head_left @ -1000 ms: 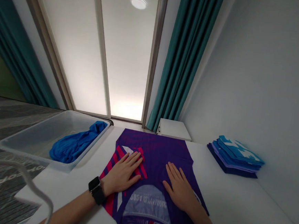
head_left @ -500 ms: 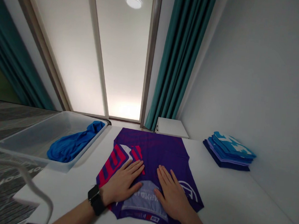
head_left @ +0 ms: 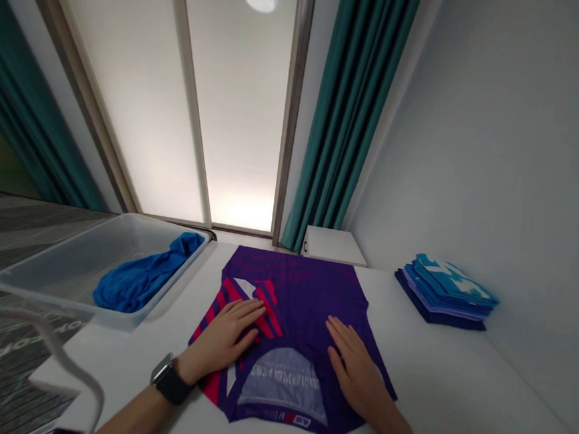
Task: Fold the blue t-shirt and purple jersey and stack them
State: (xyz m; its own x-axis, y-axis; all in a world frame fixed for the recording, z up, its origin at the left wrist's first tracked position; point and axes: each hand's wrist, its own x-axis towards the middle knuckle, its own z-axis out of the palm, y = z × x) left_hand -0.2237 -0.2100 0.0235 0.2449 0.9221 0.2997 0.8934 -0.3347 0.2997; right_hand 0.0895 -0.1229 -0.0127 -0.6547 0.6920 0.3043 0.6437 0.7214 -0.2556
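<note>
A purple T-shirt (head_left: 308, 289) with pink stripes lies spread flat on the white table (head_left: 437, 376), its neckline toward me. Inside the neckline shows a grey panel with pale lettering. My left hand (head_left: 227, 336), with a dark watch on the wrist, rests flat on the striped part, fingers stretched out. On the other side of the shirt my right hand (head_left: 355, 372) lies palm down, fingers extended over the plain purple cloth. Neither hand grips the fabric.
At the left stands a clear plastic bin (head_left: 63, 293) holding a crumpled blue garment (head_left: 141, 279). A stack of folded shirts (head_left: 446, 293) sits on the right near the wall. A grey cable (head_left: 65, 360) curves at the lower left. Behind the table is a white cabinet (head_left: 334, 246).
My hands have slid apart over the shirt, the left one leftward and the right one rightward. More of the neckline and grey panel shows between them.
</note>
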